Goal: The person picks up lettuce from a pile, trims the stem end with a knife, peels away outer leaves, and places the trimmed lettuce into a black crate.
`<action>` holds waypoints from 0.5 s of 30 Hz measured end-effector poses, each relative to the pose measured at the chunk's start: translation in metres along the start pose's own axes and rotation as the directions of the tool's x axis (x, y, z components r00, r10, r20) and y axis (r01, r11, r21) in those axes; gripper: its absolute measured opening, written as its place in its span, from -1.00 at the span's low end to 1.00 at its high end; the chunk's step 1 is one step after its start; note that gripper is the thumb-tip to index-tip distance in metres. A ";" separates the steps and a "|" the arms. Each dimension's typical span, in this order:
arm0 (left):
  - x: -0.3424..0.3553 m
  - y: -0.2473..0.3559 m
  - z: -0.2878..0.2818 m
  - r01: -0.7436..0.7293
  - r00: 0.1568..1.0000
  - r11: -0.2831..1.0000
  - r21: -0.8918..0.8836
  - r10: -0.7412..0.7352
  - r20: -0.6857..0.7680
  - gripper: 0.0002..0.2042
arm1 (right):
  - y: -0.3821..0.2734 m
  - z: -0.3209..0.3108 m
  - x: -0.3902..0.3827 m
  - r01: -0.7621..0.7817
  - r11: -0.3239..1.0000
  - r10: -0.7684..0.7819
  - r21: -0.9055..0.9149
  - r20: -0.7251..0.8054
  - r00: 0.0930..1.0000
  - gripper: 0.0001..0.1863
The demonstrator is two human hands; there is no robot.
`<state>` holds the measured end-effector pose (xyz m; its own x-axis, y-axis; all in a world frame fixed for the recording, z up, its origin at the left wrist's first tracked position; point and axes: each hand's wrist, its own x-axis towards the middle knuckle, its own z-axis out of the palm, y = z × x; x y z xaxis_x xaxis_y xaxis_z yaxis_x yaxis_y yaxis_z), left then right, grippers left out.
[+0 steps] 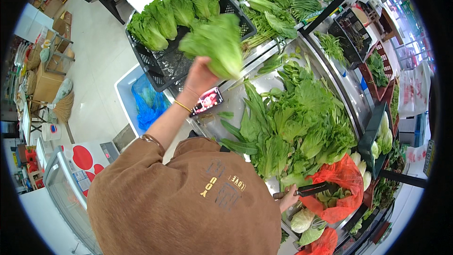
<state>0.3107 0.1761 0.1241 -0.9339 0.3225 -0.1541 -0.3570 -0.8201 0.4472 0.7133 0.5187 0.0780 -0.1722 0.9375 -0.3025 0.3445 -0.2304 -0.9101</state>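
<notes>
My left hand (200,76) is closed on a green lettuce head (214,42), blurred by motion, above the near edge of a black plastic crate (165,63). Several lettuce heads (181,9) stand in a row along the far side of that crate. Down at the lower right, my right hand (289,198) grips a knife (313,189) with a dark blade, which points right toward a red plastic bag (340,186) of leafy greens. Between my hands, a large heap of loose lettuce leaves (302,123) covers much of the metal counter (226,125).
A lit phone (207,101) lies by my left wrist. Below the crate sits a white bin (123,89) with a blue plastic bag (147,101). Bunched greens (278,9) lie at the back. A metal rail (339,85) and crates of vegetables (377,137) line the right.
</notes>
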 end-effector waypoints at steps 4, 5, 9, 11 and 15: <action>0.040 0.080 -0.069 -0.136 0.942 0.988 0.075 0.152 -0.299 -0.49 | -0.004 0.028 0.005 0.023 0.994 -0.029 0.110 0.046 0.999 -0.74; 0.046 0.088 -0.087 -0.121 0.923 0.989 0.089 0.145 -0.356 -0.48 | -0.008 0.034 0.004 0.035 0.993 -0.045 0.111 0.087 0.995 -0.74; 0.069 0.092 -0.139 0.048 0.863 0.989 0.137 0.028 -0.504 -0.45 | -0.034 0.055 -0.005 0.123 0.992 -0.127 0.033 0.170 0.977 -0.80; 0.082 0.087 -0.195 0.264 0.709 0.942 0.206 -0.045 -0.704 -0.41 | -0.037 0.061 0.000 0.161 0.986 -0.166 0.042 0.193 0.967 -0.82; 0.103 0.059 -0.203 0.334 0.440 0.813 0.477 0.313 -0.842 -0.27 | -0.044 0.066 0.006 0.195 0.980 -0.196 0.022 0.205 0.959 -0.85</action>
<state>0.1898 0.0648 -0.0438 -0.5377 -0.5127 -0.6693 -0.5939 -0.3332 0.7323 0.6366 0.5170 0.0974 -0.4215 0.8908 -0.1699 0.2837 -0.0484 -0.9577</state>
